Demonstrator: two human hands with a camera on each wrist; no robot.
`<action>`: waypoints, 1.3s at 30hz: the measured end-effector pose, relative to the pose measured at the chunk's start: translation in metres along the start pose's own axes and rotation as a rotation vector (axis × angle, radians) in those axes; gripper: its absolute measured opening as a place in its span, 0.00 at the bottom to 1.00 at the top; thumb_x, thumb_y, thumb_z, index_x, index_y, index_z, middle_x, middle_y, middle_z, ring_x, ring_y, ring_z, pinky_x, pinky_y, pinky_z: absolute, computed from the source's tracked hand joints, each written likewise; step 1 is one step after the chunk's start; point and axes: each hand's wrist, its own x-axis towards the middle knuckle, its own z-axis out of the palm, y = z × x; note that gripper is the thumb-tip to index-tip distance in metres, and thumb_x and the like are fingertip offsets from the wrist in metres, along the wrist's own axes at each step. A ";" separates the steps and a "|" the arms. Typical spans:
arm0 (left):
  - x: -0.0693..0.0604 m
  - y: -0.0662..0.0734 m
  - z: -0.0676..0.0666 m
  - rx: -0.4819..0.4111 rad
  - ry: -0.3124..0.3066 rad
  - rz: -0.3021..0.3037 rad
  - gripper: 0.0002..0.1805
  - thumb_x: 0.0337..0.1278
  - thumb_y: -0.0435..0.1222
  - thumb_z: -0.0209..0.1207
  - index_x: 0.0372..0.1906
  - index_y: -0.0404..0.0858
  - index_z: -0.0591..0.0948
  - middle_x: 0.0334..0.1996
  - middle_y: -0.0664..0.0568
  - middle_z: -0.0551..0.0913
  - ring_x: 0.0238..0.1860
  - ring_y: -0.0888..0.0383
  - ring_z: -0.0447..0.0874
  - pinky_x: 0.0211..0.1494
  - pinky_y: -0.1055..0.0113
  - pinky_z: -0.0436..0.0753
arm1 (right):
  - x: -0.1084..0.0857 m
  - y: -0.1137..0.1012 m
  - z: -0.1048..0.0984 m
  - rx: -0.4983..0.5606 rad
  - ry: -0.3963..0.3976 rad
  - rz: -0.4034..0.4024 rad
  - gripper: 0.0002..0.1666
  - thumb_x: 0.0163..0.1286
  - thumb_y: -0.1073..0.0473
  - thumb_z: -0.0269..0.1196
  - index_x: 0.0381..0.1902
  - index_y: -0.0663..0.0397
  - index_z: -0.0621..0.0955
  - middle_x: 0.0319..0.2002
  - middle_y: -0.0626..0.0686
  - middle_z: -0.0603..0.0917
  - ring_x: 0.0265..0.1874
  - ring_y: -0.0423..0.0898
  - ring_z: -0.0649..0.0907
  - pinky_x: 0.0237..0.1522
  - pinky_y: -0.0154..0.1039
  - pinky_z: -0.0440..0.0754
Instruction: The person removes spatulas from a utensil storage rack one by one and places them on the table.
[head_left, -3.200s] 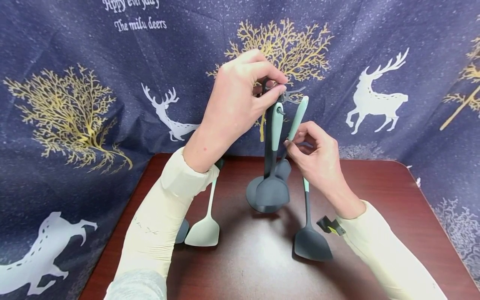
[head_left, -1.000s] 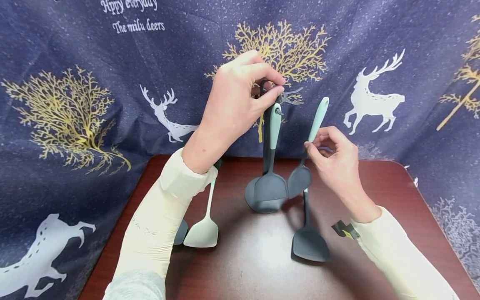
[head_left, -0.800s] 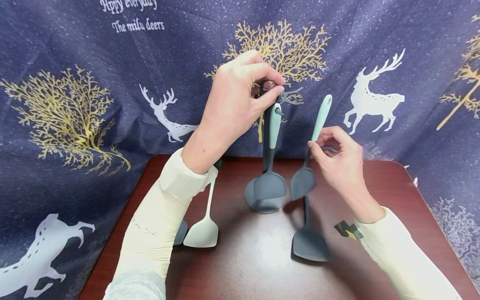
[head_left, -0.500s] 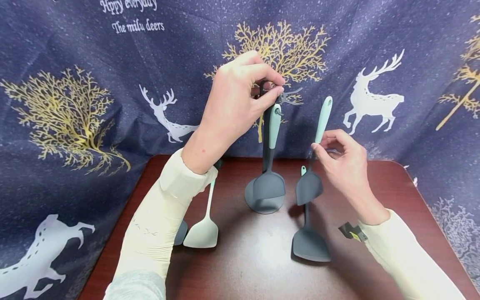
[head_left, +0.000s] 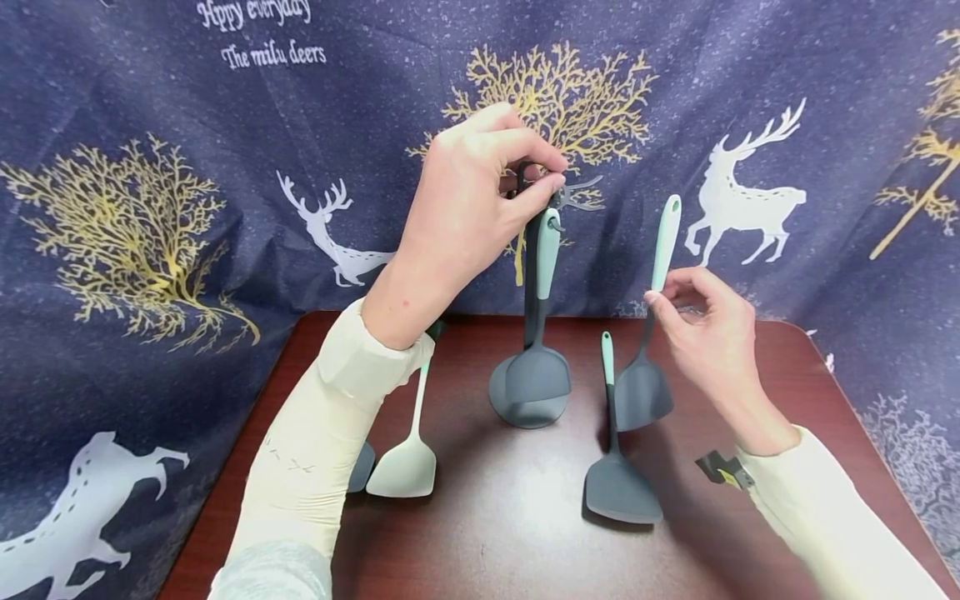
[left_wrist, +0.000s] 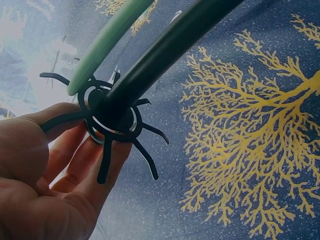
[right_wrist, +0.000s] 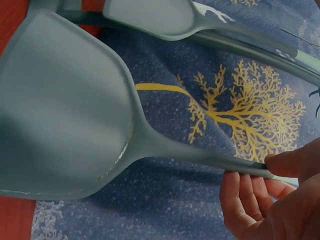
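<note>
My left hand (head_left: 480, 192) grips the top of a black utensil stand (head_left: 532, 283), its fingers at the ring of curved hooks (left_wrist: 107, 112). From one hook hangs a spatula with a mint handle (head_left: 549, 254) and a dark grey blade (head_left: 537, 373), in front of the stand's round base. To the right, my right hand (head_left: 712, 333) pinches a second spatula (head_left: 643, 392) where its mint handle meets the grey shaft. That spatula is held upright, blade down; whether the blade touches the table cannot be told. In the right wrist view its broad blade (right_wrist: 70, 110) fills the left side.
Another grey spatula (head_left: 621, 487) with a mint handle lies on the brown table (head_left: 510, 533), just left of the held one. A pale spatula (head_left: 405, 467) and part of a grey utensil (head_left: 362, 467) lie beside my left sleeve. A blue patterned cloth (head_left: 637, 67) hangs behind.
My right hand has carried its spatula away from the stand, rightward and slightly down, uncovering the handle of the one lying on the table. The left hand keeps its place on the stand.
</note>
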 end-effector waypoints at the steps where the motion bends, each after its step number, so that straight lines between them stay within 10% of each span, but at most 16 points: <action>1: 0.000 0.000 0.000 -0.001 0.000 -0.002 0.02 0.65 0.34 0.72 0.38 0.41 0.93 0.32 0.52 0.80 0.33 0.64 0.77 0.40 0.74 0.80 | 0.000 0.001 -0.001 -0.003 0.001 0.002 0.09 0.68 0.63 0.75 0.42 0.59 0.87 0.32 0.40 0.84 0.33 0.28 0.84 0.37 0.18 0.80; 26: 0.000 0.001 -0.001 0.007 -0.021 -0.027 0.03 0.66 0.35 0.71 0.40 0.42 0.93 0.33 0.53 0.80 0.33 0.63 0.77 0.40 0.74 0.77 | -0.001 0.029 -0.024 -0.138 -0.011 0.097 0.10 0.69 0.59 0.73 0.42 0.60 0.87 0.29 0.32 0.82 0.27 0.20 0.82 0.36 0.16 0.77; 39: 0.000 0.001 -0.001 -0.003 -0.014 -0.031 0.03 0.65 0.34 0.71 0.39 0.41 0.93 0.33 0.52 0.80 0.32 0.63 0.76 0.39 0.75 0.78 | -0.003 0.053 -0.029 -0.269 -0.121 0.177 0.10 0.72 0.54 0.70 0.43 0.54 0.86 0.33 0.49 0.90 0.27 0.16 0.78 0.36 0.23 0.73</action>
